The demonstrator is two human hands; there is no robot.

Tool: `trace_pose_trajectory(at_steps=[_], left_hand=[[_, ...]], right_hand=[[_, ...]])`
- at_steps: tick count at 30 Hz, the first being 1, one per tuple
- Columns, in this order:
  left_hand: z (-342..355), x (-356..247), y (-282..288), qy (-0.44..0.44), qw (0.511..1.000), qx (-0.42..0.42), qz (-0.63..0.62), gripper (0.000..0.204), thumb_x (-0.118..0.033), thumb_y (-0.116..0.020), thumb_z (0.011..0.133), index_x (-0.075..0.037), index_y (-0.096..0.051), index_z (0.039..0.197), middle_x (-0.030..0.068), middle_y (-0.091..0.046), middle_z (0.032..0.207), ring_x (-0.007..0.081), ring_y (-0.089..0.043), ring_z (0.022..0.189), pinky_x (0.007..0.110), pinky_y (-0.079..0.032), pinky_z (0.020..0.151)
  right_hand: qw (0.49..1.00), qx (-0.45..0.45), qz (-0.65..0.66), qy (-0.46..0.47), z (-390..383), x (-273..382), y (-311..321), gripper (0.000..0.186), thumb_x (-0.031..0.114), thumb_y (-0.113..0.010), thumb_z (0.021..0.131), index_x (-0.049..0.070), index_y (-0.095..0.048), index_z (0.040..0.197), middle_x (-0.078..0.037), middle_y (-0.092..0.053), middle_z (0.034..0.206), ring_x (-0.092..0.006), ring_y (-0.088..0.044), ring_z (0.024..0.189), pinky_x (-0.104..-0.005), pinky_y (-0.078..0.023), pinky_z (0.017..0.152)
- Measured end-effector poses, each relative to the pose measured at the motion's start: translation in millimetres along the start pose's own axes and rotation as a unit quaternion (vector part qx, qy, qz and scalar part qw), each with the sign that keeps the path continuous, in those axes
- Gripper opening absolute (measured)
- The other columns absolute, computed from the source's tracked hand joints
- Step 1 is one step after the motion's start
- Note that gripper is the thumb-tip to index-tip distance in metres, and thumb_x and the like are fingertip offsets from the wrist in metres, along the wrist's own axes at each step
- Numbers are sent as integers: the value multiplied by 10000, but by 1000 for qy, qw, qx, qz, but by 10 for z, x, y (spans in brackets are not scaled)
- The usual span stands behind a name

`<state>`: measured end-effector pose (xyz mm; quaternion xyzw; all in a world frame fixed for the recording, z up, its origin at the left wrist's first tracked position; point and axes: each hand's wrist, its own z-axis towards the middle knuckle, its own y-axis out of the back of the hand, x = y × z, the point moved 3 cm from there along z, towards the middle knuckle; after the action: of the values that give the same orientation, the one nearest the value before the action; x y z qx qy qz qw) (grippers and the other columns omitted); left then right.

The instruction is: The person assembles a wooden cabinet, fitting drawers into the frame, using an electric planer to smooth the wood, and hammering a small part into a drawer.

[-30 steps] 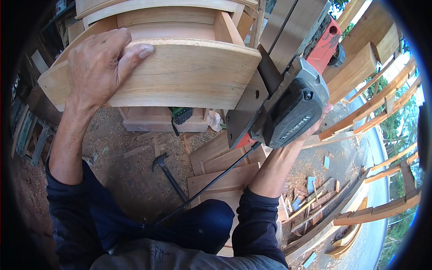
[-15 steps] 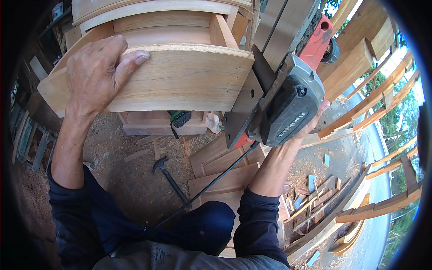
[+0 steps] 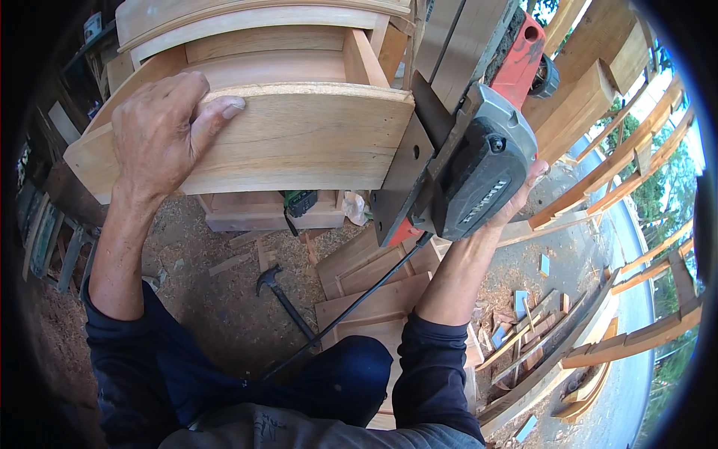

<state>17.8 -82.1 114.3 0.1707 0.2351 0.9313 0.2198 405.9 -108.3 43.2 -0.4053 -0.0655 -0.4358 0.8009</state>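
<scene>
My left hand [image 3: 158,131] grips the top edge of a pale wooden drawer front [image 3: 292,138], its thumb lying over the edge. The drawer is pulled partway out of a wooden cabinet [image 3: 254,15], and its inside [image 3: 277,66] shows. On the right, my right hand [image 3: 514,206] holds a red, grey and black electric planer [image 3: 486,168], with most of the fingers hidden behind its body. The planer is turned on its side, its flat metal sole [image 3: 404,176] up against the right end of the drawer front. From its rear a black cord [image 3: 355,305] runs toward my lap.
A hammer [image 3: 284,299] lies on the shaving-strewn ground beside wooden panels [image 3: 374,303]. On the cabinet's lower ledge sits a green and black tool [image 3: 301,202]. Offcuts [image 3: 523,337] are heaped at right, and curved wooden pieces [image 3: 636,337] stand along the far right.
The view has shifted slightly. The drawer front and planer appear a little farther left; both hands keep their holds, and the planer remains at the drawer front's right end.
</scene>
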Motion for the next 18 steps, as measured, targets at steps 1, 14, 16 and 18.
trace_pose_trajectory(at_steps=[1,14,16,18], left_hand=[[14,-15,7,-19,999,-33,2,479,-502,-607,916,-69,-555,717,80,-510,597,254,-528,547,385,-415,528],[-18,36,0,15,1000,10,9,449,-448,-545,964,-36,-558,786,129,-505,678,328,-544,637,408,-429,596],[-5,18,-8,-1,1000,-14,12,454,-469,-564,952,-61,-562,754,103,-512,642,291,-550,603,397,-429,564],[9,1,-1,-16,999,-43,14,460,-490,-583,941,-85,-566,723,78,-519,605,255,-556,569,386,-429,532]], right_hand=[[1000,-1,-7,4,25,4,-38,765,654,-416,954,21,-467,1378,-172,-612,1257,-292,-649,1092,-453,-562,944],[999,-42,19,-10,-487,36,319,1009,760,-478,855,-78,-392,1411,-221,-567,1323,-301,-612,1154,-461,-523,969],[999,-48,20,2,-498,-2,443,962,738,-472,873,-70,-419,1393,-214,-575,1320,-305,-612,1156,-462,-524,968],[999,12,30,4,-485,-9,496,915,714,-472,888,-58,-445,1378,-209,-582,1318,-310,-611,1159,-465,-523,968]])
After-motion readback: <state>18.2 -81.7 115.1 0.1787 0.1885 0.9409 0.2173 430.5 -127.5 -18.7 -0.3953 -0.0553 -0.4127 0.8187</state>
